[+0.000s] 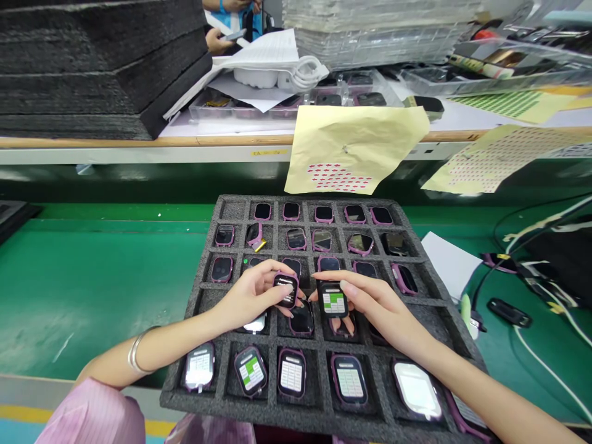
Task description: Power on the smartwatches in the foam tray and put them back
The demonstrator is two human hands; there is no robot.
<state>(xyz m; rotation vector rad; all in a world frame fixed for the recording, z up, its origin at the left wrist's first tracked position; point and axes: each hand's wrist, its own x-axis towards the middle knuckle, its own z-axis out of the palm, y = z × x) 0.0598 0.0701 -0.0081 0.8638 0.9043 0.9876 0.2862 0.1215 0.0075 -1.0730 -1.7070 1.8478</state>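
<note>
My left hand (259,287) grips a purple-rimmed smartwatch body (285,290) with white text on its dark screen, my thumb lying over the screen. In my right hand (365,296) is a black-cased smartwatch body (333,300) showing a green and white grid, my fingers round its top and side. Both hands are above a dark foam tray (319,419) of square compartments. Most compartments hold purple watch bodies. Along the near row, one watch (250,370) shows a green and white grid, another watch (291,373) a white grid, and one (417,388) a blank white screen.
Yellow sticker sheets (356,145) hang from the shelf edge (222,140) behind the tray. Black foam blocks (92,68) stand on the shelf at left. Cables and a small black device (509,312) lie at right on the green bench (92,296). Another person's hand (217,42) shows behind.
</note>
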